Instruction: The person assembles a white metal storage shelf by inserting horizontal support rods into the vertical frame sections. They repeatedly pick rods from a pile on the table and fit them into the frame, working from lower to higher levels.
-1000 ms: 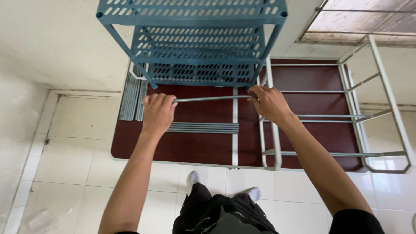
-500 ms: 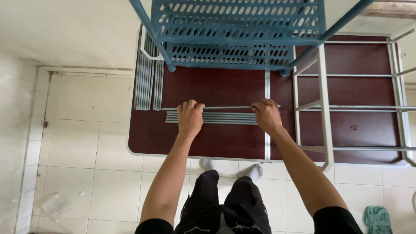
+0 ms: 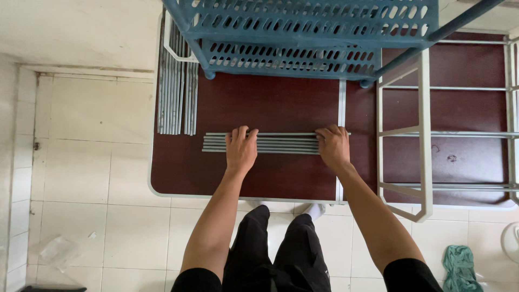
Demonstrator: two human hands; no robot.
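Both the left hand and right hand press flat, fingers loosely curled, on the grey rods mid-table, where uneven pressure could roll them toward the front edge.

Even, soft daylight, fairly bright, no harsh glare. Dark red glossy tabletop shows a faint sheen; blue perforated plastic shelf rack casts only a weak shadow on it. Focus is sharp centre-frame. Wide-angle lens bends the white floor tiles at the edges.
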